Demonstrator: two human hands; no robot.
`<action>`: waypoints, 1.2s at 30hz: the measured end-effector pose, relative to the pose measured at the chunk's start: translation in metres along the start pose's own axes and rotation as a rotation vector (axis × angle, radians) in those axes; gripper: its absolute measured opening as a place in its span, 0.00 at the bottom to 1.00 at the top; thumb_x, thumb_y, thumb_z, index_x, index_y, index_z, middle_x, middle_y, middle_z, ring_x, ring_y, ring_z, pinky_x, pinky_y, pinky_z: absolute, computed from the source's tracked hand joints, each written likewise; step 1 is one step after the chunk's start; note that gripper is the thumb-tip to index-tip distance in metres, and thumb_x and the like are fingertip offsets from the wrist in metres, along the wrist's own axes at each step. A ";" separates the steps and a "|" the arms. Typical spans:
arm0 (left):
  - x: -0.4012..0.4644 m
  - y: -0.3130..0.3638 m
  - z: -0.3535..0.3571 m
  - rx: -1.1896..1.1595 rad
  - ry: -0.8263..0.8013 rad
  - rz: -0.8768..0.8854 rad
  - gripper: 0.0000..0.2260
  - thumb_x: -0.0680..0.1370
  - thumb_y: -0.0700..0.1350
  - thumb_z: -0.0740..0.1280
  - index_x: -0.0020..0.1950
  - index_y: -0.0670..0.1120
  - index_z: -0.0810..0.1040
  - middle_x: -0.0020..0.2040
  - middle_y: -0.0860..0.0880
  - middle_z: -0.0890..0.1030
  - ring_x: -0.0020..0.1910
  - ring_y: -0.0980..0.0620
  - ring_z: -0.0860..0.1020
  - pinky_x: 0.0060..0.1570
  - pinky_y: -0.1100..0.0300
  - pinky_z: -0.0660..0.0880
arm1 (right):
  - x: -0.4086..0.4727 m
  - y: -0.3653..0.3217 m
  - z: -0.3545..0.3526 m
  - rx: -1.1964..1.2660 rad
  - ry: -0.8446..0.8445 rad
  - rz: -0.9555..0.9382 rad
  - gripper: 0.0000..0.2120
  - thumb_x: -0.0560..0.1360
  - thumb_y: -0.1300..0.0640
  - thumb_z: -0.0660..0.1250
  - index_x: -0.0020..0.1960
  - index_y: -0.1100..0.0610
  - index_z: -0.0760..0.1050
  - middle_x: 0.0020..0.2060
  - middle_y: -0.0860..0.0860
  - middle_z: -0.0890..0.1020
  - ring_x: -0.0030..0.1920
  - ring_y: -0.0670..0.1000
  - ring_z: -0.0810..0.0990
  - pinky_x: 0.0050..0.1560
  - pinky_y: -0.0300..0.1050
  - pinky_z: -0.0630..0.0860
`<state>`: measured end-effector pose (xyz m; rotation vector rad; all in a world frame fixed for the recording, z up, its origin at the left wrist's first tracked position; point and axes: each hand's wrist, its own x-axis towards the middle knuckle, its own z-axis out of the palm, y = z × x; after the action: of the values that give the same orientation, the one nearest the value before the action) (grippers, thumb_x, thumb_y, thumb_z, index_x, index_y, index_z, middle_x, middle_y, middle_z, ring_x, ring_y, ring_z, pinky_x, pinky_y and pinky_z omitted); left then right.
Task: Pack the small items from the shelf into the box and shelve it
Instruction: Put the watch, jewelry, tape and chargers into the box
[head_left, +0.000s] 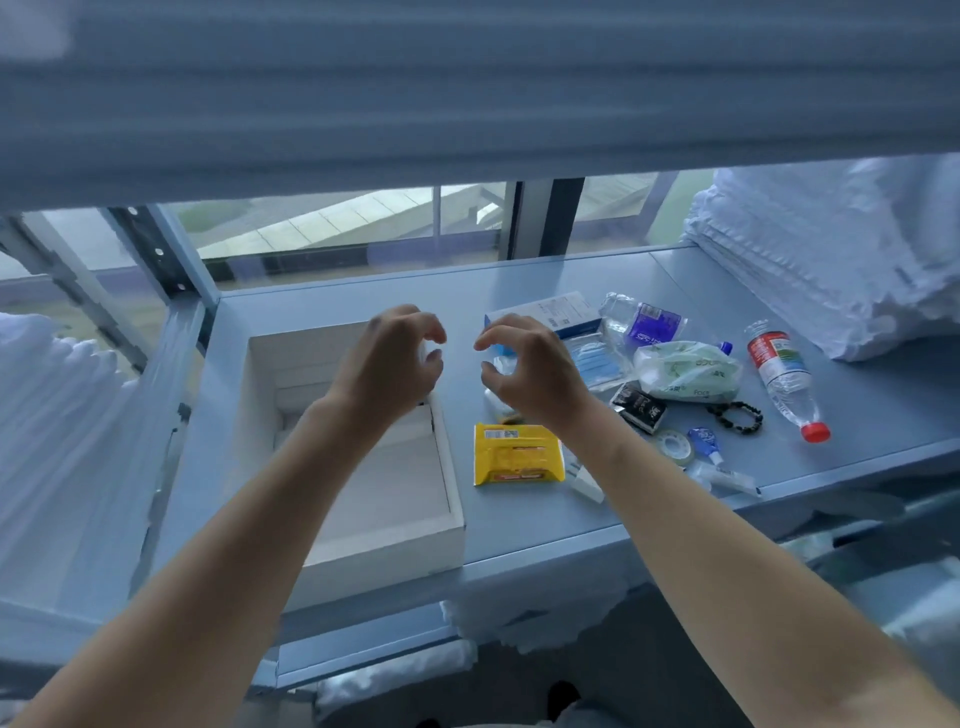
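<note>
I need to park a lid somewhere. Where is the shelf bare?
Bare: the strip between box and yellow packet, and the back of the shelf behind the box. Crowded: right of the packet as far as the bottle.

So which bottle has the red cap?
The clear water bottle lying on its side at the right of the shelf; the crumpled bottle with the purple label shows none.
</note>
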<state>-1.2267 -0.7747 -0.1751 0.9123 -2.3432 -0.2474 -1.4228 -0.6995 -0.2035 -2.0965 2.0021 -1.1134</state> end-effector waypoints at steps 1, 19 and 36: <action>0.006 0.013 0.007 -0.013 -0.007 0.022 0.06 0.74 0.37 0.75 0.51 0.43 0.85 0.46 0.46 0.84 0.41 0.49 0.81 0.43 0.60 0.75 | -0.004 0.008 -0.008 -0.003 0.006 0.014 0.09 0.71 0.62 0.74 0.51 0.57 0.84 0.52 0.51 0.85 0.54 0.52 0.82 0.57 0.50 0.78; 0.053 0.192 0.173 -0.150 -0.301 0.043 0.06 0.75 0.39 0.72 0.50 0.46 0.86 0.47 0.47 0.83 0.46 0.43 0.82 0.46 0.51 0.78 | -0.129 0.203 -0.142 -0.044 -0.071 0.404 0.12 0.70 0.64 0.74 0.53 0.61 0.84 0.50 0.54 0.85 0.52 0.56 0.82 0.55 0.51 0.79; 0.038 0.240 0.254 -0.182 -0.389 -0.052 0.05 0.73 0.43 0.73 0.49 0.47 0.85 0.45 0.50 0.82 0.45 0.47 0.80 0.44 0.59 0.72 | -0.160 0.266 -0.146 -0.081 -0.485 0.283 0.22 0.72 0.65 0.70 0.63 0.48 0.82 0.58 0.44 0.80 0.58 0.49 0.75 0.58 0.42 0.73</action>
<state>-1.5334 -0.6318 -0.2708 0.8984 -2.5930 -0.7027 -1.7113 -0.5387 -0.2985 -1.8071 2.0269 -0.4331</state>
